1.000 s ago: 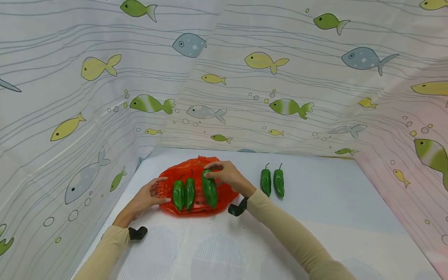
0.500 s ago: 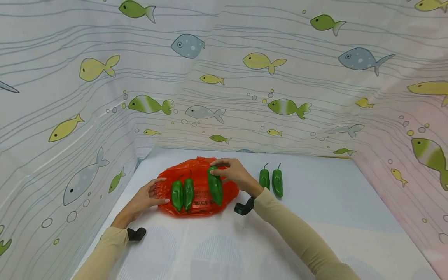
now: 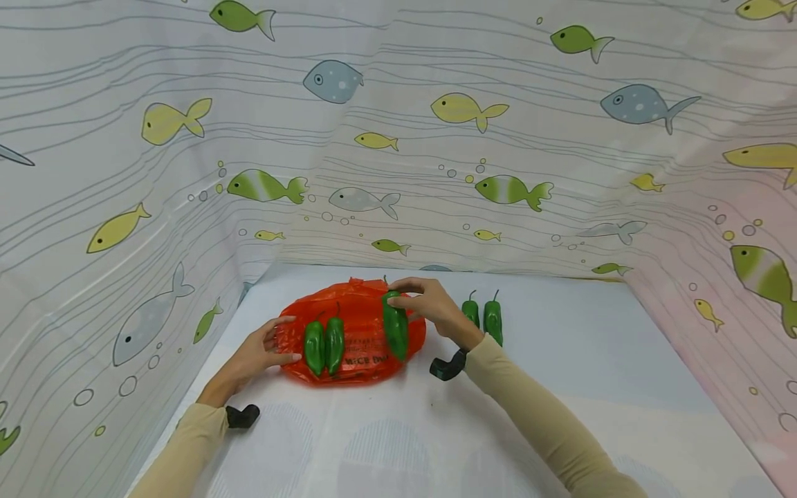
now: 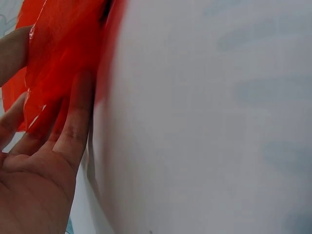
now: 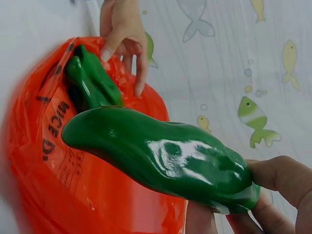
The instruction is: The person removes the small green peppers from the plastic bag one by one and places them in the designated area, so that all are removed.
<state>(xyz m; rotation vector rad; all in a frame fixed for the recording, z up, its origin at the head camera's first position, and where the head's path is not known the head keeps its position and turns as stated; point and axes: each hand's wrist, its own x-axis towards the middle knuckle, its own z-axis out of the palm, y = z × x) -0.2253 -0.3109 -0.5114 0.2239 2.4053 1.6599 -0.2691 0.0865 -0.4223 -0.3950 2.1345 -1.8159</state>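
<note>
My right hand (image 3: pixel 432 308) pinches a glossy green pepper (image 3: pixel 395 328) near its stem end, holding it tilted above the right part of a red plastic bag (image 3: pixel 364 373). The right wrist view shows this green pepper (image 5: pixel 161 151) between thumb and fingers. Two more green peppers (image 3: pixel 314 348) (image 3: pixel 335 346) lie side by side on the bag's left half. At the bag's left edge is my left hand (image 3: pixel 258 353), thumb and fingers spread apart. In the left wrist view, some fingers (image 4: pixel 73 131) show through the thin red plastic (image 4: pixel 63 44).
Two further green peppers (image 3: pixel 470 311) (image 3: pixel 492 319) stand side by side on the white table (image 3: pixel 579 346), right of the bag; my right forearm partly covers them. Fish-patterned sheets (image 3: pixel 398 180) rise behind the table and on both sides.
My right hand has moved to the right with the pepper, away from the two on the bag, uncovering more of the bag's print. My left hand has stayed in place.
</note>
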